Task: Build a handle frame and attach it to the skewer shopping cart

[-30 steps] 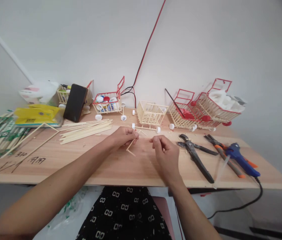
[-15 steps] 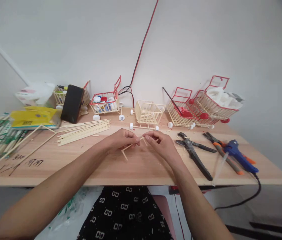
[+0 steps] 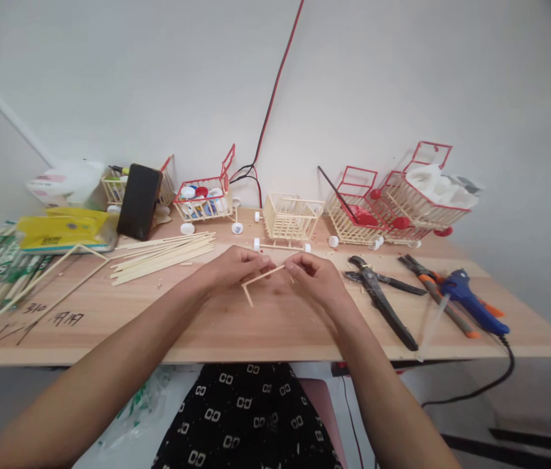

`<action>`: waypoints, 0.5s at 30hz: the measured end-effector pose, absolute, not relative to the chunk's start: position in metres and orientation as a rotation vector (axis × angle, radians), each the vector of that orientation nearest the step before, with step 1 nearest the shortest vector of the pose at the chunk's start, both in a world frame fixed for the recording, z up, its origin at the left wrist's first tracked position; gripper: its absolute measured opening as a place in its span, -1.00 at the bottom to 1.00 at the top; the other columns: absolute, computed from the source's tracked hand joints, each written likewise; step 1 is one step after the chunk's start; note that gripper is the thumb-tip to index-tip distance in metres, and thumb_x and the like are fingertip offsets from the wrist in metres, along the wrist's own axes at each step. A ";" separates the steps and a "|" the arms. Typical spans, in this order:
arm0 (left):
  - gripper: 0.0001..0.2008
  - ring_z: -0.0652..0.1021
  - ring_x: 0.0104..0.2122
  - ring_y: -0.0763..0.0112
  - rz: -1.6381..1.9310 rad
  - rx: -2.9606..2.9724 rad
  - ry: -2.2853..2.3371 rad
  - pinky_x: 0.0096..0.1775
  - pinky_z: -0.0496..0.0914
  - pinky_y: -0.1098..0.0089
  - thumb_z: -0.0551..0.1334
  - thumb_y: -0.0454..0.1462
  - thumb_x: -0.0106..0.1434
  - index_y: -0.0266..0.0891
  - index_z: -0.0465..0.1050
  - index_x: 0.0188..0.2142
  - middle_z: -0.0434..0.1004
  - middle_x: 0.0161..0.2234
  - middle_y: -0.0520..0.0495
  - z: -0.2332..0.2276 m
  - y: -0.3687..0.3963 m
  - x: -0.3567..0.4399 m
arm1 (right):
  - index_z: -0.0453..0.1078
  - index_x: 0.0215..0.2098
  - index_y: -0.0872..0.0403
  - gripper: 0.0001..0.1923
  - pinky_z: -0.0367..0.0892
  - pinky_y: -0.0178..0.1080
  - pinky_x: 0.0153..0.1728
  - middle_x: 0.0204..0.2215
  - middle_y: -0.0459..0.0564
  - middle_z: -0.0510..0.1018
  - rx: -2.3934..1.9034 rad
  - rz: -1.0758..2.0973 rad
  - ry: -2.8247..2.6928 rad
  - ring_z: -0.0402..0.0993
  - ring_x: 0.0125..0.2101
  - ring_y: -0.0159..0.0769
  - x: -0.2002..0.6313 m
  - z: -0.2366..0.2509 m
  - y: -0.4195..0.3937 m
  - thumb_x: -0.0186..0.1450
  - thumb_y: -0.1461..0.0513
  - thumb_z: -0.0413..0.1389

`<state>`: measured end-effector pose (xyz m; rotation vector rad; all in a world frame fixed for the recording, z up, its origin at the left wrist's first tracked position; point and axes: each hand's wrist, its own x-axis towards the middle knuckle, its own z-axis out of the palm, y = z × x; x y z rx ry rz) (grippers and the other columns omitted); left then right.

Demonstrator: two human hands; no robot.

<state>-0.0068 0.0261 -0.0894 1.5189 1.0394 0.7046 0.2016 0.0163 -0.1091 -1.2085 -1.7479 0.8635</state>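
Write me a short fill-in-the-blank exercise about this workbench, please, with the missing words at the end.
1. The bent stick shows between the person's left hand and ____ hand.
2. The glue gun has a ____ body.
3. The yellow package lies on the person's ____ side.
4. The cart with no red trim has ____ wheels.
Missing words: right; blue; left; white.

The wooden table (image 3: 275, 332) carries sticks (image 3: 168, 258), small carts (image 3: 292, 221), cutters (image 3: 383, 307) and a glue gun (image 3: 475, 303).
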 end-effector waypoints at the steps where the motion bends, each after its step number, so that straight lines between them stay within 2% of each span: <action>1: -0.65 0.23 -0.66 0.57 0.759 1.507 1.054 -0.58 0.03 0.51 0.25 -0.04 0.17 -0.29 0.61 -0.37 0.41 -0.63 0.01 -0.088 0.027 -0.008 | 0.44 -0.42 0.10 -0.81 0.19 -0.34 -0.45 -0.52 -0.11 0.47 -1.218 0.842 -1.683 0.30 -0.50 -0.40 0.204 -0.110 0.017 0.20 0.14 0.11; 3: -0.63 0.28 -0.63 0.57 0.839 1.475 1.078 -0.56 0.10 0.51 0.24 -0.03 0.18 -0.29 0.60 -0.26 0.51 -0.52 -0.05 -0.087 0.030 -0.011 | 0.42 -0.43 0.11 -0.80 0.18 -0.33 -0.44 -0.53 -0.11 0.44 -1.234 0.775 -1.547 0.29 -0.49 -0.39 0.207 -0.110 0.017 0.20 0.12 0.11; 6: -0.62 0.40 -0.55 0.53 0.881 1.429 1.088 -0.48 0.21 0.50 0.31 -0.04 0.13 -0.30 0.57 -0.21 0.57 -0.44 -0.08 -0.089 0.032 -0.012 | 0.41 -0.43 0.10 -0.78 0.17 -0.33 -0.43 -0.53 -0.13 0.41 -1.237 0.680 -1.397 0.27 -0.49 -0.40 0.212 -0.111 0.017 0.20 0.10 0.12; 10: -0.55 0.58 -0.31 0.33 0.890 1.286 1.079 -0.23 0.37 0.38 0.44 -0.09 -0.04 -0.27 0.53 -0.18 0.64 -0.25 -0.15 -0.094 0.028 -0.005 | 0.42 -0.43 0.10 -0.77 0.18 -0.32 -0.41 -0.51 -0.13 0.43 -1.230 0.628 -1.317 0.29 -0.47 -0.39 0.213 -0.112 0.014 0.20 0.09 0.13; 15: -0.68 0.58 -0.32 0.33 0.964 1.357 1.129 -0.24 0.37 0.38 0.38 -0.12 0.04 -0.27 0.54 -0.27 0.66 -0.30 -0.12 -0.098 0.024 0.005 | 0.42 -0.42 0.10 -0.78 0.16 -0.33 -0.44 -0.53 -0.12 0.42 -1.249 0.637 -1.315 0.27 -0.49 -0.39 0.209 -0.110 0.010 0.20 0.11 0.12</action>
